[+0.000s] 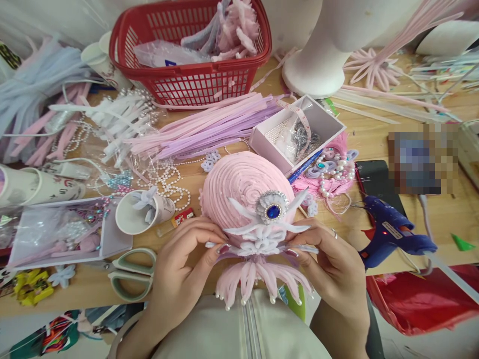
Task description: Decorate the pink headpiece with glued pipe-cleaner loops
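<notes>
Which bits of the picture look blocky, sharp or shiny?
In the head view, blocky squares blur out something right of the black phone; in that view, the coiled pink piece and blue gem look fairly sharp; there too, the plastic bag in the red basket has a pale sheen, and a red light glows on the glue gun.

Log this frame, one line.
left hand: pinching left pale tip; right hand: pinching right pale tip; pink coiled dome: just ahead; glue gun: red light lit
</notes>
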Demonstrator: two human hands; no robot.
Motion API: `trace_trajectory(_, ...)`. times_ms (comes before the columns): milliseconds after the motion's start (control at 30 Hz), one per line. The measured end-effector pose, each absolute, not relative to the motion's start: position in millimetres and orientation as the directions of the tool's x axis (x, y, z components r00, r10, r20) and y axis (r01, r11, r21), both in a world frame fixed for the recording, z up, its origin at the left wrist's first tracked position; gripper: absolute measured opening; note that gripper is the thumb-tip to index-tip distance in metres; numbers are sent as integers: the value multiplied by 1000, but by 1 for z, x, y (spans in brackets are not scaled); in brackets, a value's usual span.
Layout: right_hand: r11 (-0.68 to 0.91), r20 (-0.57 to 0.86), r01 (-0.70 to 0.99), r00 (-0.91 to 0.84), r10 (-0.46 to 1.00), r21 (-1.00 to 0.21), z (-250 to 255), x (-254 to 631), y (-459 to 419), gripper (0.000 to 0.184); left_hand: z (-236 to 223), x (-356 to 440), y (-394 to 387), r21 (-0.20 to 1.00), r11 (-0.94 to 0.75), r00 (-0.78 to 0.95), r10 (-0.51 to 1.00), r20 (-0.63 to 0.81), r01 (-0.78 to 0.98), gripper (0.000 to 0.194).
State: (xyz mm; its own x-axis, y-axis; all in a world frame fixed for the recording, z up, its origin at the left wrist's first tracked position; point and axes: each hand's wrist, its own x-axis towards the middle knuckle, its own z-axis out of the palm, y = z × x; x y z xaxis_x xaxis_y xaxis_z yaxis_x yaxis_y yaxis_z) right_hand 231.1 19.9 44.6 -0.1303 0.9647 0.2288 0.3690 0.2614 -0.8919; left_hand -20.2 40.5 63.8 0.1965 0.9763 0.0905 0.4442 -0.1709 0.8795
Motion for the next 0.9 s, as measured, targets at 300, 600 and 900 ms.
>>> trace_trajectory(300,266,231,353,-137,963,-897,45,232,21,12,58,-13,36,945,-97,100,993,69,313,11)
trace_trajectory(600,233,205,344,-116,972,-910,46,231,20,14,59,-6,35,963,-100,25,995,97,249,13)
trace_trajectory(900,251,238,337,-80,968,-908,46,228,23,8,57,-12,38,971,-101,20,995,99,218,12)
